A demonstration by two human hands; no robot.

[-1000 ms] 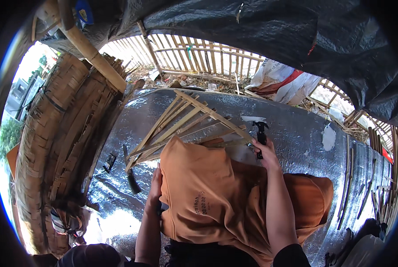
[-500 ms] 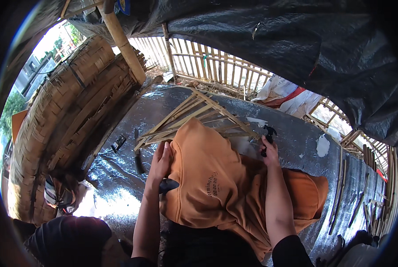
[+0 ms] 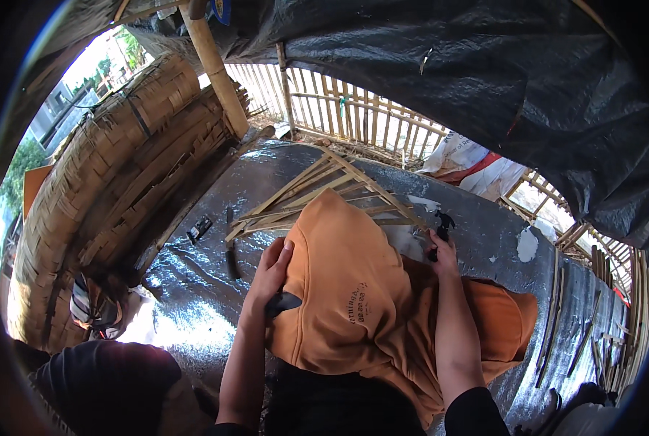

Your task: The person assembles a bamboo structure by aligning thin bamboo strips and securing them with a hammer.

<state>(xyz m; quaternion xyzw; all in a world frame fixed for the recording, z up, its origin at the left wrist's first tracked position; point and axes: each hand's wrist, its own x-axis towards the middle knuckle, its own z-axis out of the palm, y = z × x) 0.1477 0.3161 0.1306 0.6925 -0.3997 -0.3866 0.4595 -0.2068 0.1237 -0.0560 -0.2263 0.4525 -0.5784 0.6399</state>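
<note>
An orange sweatshirt (image 3: 346,269) with dark print is draped over my lap. Along its left edge, my left hand (image 3: 272,269) has its fingers bent and thumb raised; the hand touches the cloth, and whatever its fingers hold is hidden. On the other side, my right hand (image 3: 444,256) is closed round the handle of a black hammer (image 3: 445,220), the head pointing up and away from me. Just beyond the sweatshirt lies a triangular frame of bamboo strips (image 3: 379,190), its near part covered by the cloth. My right hand is close to the frame's right corner.
Silvery sheeting (image 3: 477,196) covers the surface around me. A small dark object (image 3: 199,229) and a dark curved strip (image 3: 231,254) lie left of the frame. Rolled woven bamboo (image 3: 114,167) stands at left, a dark-clad person (image 3: 110,381) lower left. Bamboo strips (image 3: 586,327) lie at right.
My left hand has shifted slightly down and away from the frame's lower strips, its fingers now more bent. The hammer stays in my right hand. The whole view has shifted slightly.
</note>
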